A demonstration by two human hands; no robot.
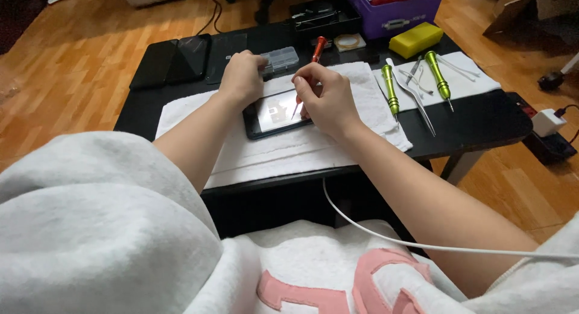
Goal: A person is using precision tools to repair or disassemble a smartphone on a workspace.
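Phone [274,115], opened and face up, lay on a white towel [350,139] near the middle of a black table [488,124]. The left hand [241,79] rested on the phone's far left corner, fingers curled together against its edge, pinning it down. The right hand [325,100] was clamped on a red screwdriver [315,55], fingers pinched round the shaft, the tip touching the phone's inner plate near its right end; the handle tilted away toward the far side. The right hand covered the phone's right end, so the spot under the palm could not be seen.

Just beyond the left hand sat a small clear parts box [280,59]. Far left on the table lay two dark phones [172,61] side by side. To the right, on a second white cloth [470,82], lay two green screwdrivers [391,88] with tweezers [416,94] between them, well apart from the hands. Farther back stood a yellow block [416,40], a purple bin [395,12], a black tray [325,15] and a roll of tape [348,43]. A white cable [422,244] crossed the near space over the person's lap, below the right forearm. A white charger [547,121] sat on the wood floor [60,79] at the far right.
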